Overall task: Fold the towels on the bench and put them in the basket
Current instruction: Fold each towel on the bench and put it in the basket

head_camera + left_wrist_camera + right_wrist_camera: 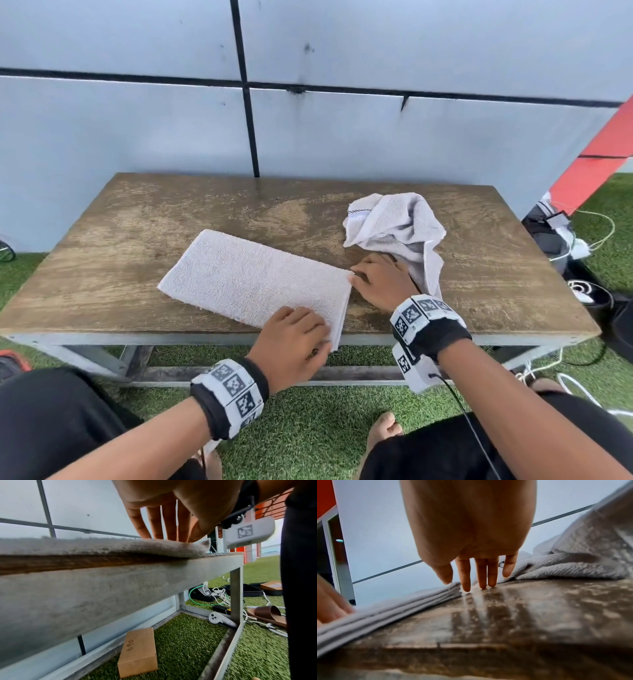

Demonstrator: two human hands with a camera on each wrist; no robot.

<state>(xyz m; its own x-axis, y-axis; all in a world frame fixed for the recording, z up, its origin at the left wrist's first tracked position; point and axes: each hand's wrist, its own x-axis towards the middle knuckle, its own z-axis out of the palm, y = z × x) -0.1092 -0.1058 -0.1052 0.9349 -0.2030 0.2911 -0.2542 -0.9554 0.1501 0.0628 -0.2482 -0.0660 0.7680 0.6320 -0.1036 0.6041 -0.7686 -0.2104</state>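
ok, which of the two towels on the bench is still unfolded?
The crumpled towel, heaped at the far right of the bench. The other towel lies flat in neat layers under the left hand.

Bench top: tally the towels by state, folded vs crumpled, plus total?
Folded: 1, the flat towel, left hand resting on its near corner.
Crumpled: 1, the heap beyond the right hand.
Total: 2 towels on the bench.
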